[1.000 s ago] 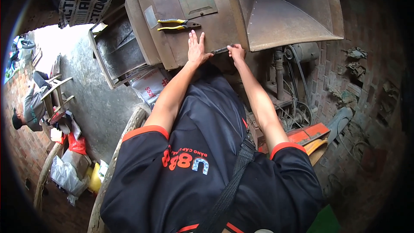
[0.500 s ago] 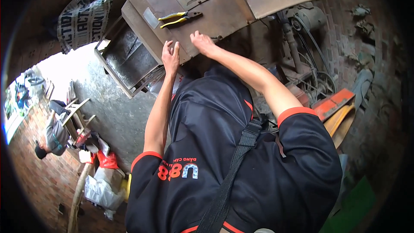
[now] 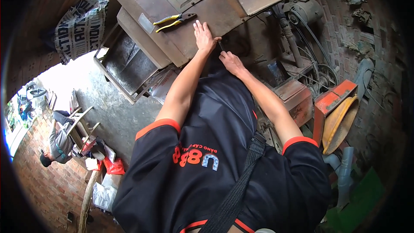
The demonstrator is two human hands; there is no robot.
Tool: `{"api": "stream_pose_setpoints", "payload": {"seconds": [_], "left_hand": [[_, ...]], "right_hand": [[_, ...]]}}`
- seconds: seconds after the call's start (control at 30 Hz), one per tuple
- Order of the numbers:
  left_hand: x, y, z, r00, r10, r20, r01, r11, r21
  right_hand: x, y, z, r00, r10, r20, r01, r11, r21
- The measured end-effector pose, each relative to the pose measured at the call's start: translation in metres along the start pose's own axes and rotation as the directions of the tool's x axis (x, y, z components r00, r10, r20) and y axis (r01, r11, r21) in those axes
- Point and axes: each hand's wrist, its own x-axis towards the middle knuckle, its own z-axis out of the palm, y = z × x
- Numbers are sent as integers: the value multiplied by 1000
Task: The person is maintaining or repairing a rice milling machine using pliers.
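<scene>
My left hand lies open on the brown metal housing of a machine, fingers stretched over its surface. Its thumb reaches toward the housing's right-hand edge. Just beyond that edge, my right hand is closed with its fingertips on a thin dark rod, which runs up to the left thumb. What the rod is, I cannot make out. A pair of pliers with yellow and black handles lies on the housing, just past my left fingertips and touched by neither hand.
A motor with a belt stands at right, near an orange metal frame and a yellow rimmed part. Left of the housing is a dark tray. A person sits at far left beside bags.
My left hand has moved right and now lies flat on the housing. My right hand has come off the housing's top to the rod at its edge. The pliers stay on the housing.
</scene>
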Motion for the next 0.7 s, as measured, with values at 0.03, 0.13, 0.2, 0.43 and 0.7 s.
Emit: {"api": "stream_pose_setpoints", "payload": {"seconds": [0.03,0.13,0.2,0.43,0.7], "left_hand": [[0,5,4,1000,-26,-7,27,999,39],[3,14,6,993,-117,-19,119,989,88],[8,25,1,980,-198,3,196,972,132],[14,30,-16,947,-311,82,290,936,199],[3,-4,-19,980,-194,54,189,978,83]], "right_hand": [[-4,5,-8,1000,-5,-21,6,999,48],[-5,9,-17,963,102,-249,-61,984,167],[-6,19,-15,936,290,-201,-196,900,390],[7,81,-10,723,546,422,-620,245,746],[107,85,-47,658,726,199,-443,161,882]]}}
